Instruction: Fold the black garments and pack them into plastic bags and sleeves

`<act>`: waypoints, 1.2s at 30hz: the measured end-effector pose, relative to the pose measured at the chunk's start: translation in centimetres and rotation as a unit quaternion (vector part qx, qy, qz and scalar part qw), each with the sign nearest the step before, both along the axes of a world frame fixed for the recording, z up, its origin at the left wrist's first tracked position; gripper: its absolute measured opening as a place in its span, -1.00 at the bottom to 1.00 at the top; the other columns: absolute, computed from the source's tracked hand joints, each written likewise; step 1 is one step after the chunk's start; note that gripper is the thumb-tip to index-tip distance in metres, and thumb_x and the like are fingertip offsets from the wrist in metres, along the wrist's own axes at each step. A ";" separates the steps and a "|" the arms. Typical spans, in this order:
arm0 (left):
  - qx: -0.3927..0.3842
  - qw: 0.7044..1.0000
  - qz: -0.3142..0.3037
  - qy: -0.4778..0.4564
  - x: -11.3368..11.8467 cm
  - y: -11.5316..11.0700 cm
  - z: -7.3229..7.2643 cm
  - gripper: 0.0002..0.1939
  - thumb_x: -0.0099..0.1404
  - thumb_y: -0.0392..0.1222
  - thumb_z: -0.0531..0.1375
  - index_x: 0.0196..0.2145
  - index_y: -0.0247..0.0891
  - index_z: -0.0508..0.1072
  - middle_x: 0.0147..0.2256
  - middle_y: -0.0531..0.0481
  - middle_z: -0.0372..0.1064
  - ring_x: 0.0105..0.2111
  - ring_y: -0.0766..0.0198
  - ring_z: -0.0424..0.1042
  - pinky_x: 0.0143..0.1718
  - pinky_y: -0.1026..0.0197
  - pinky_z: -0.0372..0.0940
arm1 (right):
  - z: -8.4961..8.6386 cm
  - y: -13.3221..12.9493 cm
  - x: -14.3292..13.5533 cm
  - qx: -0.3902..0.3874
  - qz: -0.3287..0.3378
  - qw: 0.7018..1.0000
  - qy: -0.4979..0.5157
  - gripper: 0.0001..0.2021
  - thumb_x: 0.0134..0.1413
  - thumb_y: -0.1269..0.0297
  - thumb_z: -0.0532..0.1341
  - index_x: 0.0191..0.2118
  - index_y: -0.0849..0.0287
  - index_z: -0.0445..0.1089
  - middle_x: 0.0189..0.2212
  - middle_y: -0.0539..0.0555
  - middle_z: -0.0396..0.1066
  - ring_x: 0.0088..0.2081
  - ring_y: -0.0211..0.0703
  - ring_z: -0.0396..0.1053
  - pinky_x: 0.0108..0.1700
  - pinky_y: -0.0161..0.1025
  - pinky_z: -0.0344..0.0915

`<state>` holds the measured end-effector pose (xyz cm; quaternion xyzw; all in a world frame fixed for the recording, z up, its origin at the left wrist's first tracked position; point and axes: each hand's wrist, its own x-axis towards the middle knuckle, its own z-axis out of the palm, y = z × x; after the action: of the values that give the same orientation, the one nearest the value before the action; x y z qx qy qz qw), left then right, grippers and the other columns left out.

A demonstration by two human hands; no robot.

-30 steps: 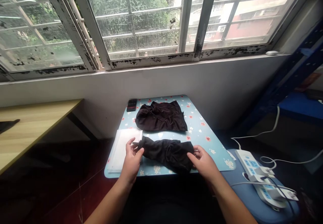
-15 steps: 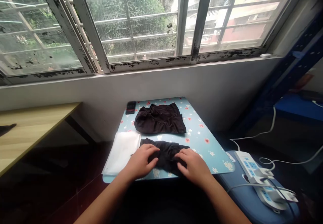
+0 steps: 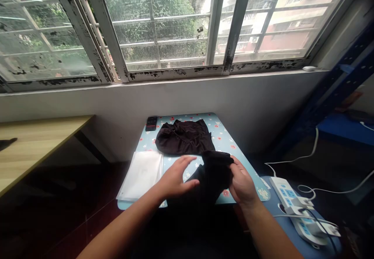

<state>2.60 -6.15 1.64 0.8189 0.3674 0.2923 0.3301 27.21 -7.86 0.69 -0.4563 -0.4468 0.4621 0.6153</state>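
A black cloth garment (image 3: 214,173) is raised off the near part of the flowered blue table (image 3: 233,148), its lower part hanging toward me. My right hand (image 3: 243,179) is closed on its right edge. On the garment's left side, my left hand (image 3: 179,176) has thumb and fingers apart, with nothing seen between them. A second dark garment (image 3: 184,137) lies bunched farther back on the table. Left of my left hand rest clear plastic bags (image 3: 143,175), lying flat.
A small dark pixelated item (image 3: 151,123) lies at the table's back left corner. Power strips (image 3: 304,212) with plugged cables sit on a blue stool (image 3: 288,235) at the right. A wooden desk (image 3: 43,134) stands left, and a window wall (image 3: 175,95) is behind.
The near black garment has been lifted off the table by my right hand. My left hand has come away from the cloth, its fingers now spread.
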 end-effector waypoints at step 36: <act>0.125 0.958 0.085 -0.244 -5.5 5.5 14.8 -0.78 0.13 -0.33 0.32 -0.21 -0.25 0.58 -0.29 0.00 0.51 -0.33 0.23 0.51 -0.31 0.29 0.41 | -2.7 -0.5 0.0 0.011 0.086 0.982 -0.169 -0.71 0.09 0.05 0.35 -0.10 0.04 0.50 -0.20 0.07 0.56 -0.13 0.10 0.52 0.02 0.04 0.45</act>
<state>-2.87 -0.69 16.49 0.7231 0.3047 0.5536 0.2789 27.21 -8.35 -2.04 -0.4810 -0.5874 0.4240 0.4938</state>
